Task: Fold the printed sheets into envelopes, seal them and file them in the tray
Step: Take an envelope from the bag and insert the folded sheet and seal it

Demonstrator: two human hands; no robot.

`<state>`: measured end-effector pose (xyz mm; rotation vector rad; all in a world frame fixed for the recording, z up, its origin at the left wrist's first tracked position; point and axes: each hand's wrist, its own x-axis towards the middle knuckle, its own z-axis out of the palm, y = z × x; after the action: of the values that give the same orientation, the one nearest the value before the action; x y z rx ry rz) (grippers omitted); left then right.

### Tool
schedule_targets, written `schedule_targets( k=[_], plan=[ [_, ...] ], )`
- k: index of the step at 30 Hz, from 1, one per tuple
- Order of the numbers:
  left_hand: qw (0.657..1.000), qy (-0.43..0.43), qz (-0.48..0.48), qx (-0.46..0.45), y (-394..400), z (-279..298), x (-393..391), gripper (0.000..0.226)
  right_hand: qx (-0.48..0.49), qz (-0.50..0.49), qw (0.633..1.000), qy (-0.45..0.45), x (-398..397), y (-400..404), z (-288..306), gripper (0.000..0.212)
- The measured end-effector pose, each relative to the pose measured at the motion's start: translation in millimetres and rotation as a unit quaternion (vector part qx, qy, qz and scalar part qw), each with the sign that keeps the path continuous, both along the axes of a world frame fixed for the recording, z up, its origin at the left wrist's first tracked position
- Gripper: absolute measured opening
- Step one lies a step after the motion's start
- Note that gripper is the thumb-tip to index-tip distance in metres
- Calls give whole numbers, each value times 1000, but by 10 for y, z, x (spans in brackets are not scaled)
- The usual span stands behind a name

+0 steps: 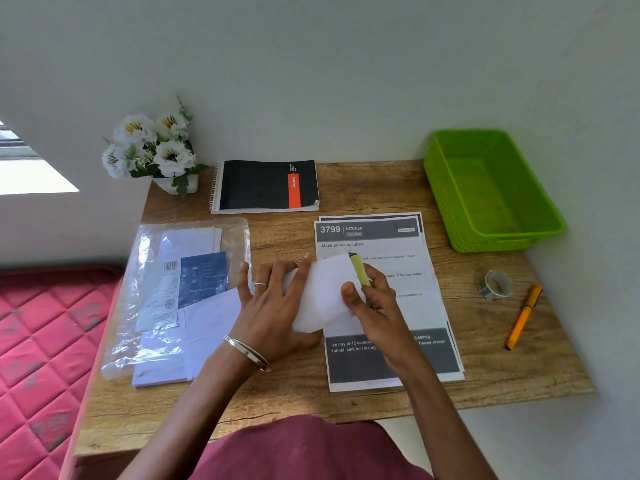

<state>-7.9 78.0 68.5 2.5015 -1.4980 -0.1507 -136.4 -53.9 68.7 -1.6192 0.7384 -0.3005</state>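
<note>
A person in a maroon top works at a wooden surface [284, 403] against a pale wall, with a folded white sheet [320, 296] held between both hands. The left hand [273, 306], a ring on one finger and a bangle at the wrist, lies on the sheet with its fingers straight and fanned out, pressing the paper's left part flat. The right hand [375, 306] has a pinching grip: thumb on top of the sheet's right edge, the other fingers curled round a yellow-green glue stick [360, 271] that pokes up just beyond the thumb.

Directly under the grip lies a stack of printed sheets [377, 233], the top one headed "3799 KITCHEN" and "Make juice ice cubes"; the right wrist crosses its dark lower band. Left of the grip, touching the left hand's little-finger side, a clear plastic pack of envelopes [173, 292] spreads over the surface, with one loose white envelope [211, 317] lying partly under that hand.

Beyond the grip, near the wall, sits a black spiral notebook [266, 185] with an orange stripe, and further left a small pot of white flowers [156, 147]. The green tray [450, 188] stands well to the right and beyond the grip, nothing visible inside it. Right of the grip, apart from the sheets, lie a roll of tape [495, 284] and an orange pen [523, 317]. A red quilted mattress [45, 341] shows at far left.
</note>
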Motion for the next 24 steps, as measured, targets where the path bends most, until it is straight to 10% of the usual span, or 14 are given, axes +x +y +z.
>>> schedule_targets(
  k=[13, 24],
  plan=[
    [999, -41, -9, 29, -2, -10, 2, 119, 264, -145, 942, -147, -159, -145, 275, 25],
    [998, -52, -20, 22, 7, 15, -12, 118, 118, -115, 986, -30, -114, -157, 160, 19]
  ],
)
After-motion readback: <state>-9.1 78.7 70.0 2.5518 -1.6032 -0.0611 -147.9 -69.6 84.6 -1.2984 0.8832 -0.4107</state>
